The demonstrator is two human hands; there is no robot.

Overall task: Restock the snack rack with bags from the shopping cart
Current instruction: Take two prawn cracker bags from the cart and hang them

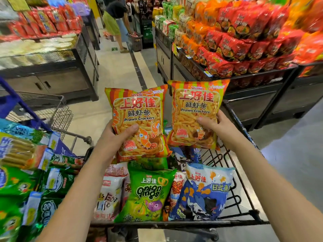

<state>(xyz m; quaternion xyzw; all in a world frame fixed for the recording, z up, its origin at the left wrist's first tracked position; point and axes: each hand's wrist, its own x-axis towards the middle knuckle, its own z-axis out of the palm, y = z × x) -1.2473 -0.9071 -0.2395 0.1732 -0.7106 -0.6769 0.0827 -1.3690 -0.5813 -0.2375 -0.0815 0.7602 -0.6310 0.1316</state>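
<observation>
Two orange prawn cracker bags are held upright above the black shopping cart (244,203). My left hand (113,137) grips the left prawn cracker bag (139,116) at its lower left side. My right hand (218,126) grips the right prawn cracker bag (195,109) at its lower right side. Inside the cart lie a green onion rings bag (148,194), a blue and white snack bag (204,193), a white bag (110,194) and others, partly hidden under the held bags.
A snack rack (26,172) with green and blue bags stands at my left. Behind it is a blue-handled wire cart (57,116). A display of red and orange packs (244,41) fills the right. A person (117,23) stands by a basket (135,41) far down the aisle.
</observation>
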